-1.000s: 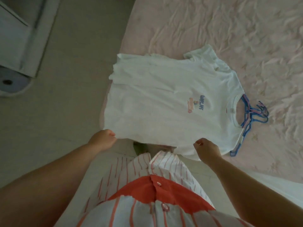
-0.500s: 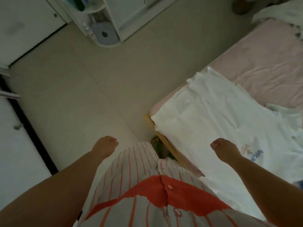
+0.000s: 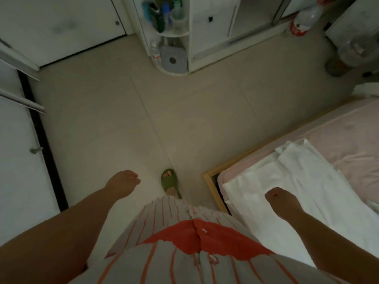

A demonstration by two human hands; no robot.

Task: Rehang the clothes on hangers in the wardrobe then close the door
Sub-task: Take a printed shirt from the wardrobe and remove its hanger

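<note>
A white T-shirt (image 3: 297, 181) lies flat on the pink bed (image 3: 352, 144) at the lower right. My right hand (image 3: 284, 201) hovers above the shirt's near edge with its fingers loosely curled, and holds nothing. Over the bare floor, my left hand (image 3: 121, 183) hangs empty, fingers loosely curled too. White wardrobe doors (image 3: 18, 160) with a dark track run along the left edge. The hangers are out of view.
A white corner shelf (image 3: 170, 35) with bottles stands at the top middle beside a white cabinet (image 3: 231, 25). Plastic bottles (image 3: 305, 19) sit at the top right. My foot in a green slipper (image 3: 169, 181) is on the beige tiled floor (image 3: 164, 111).
Both hands have let go of the white T-shirt, which stays on the bed. My view has swung left from the bed to the floor and the wardrobe.
</note>
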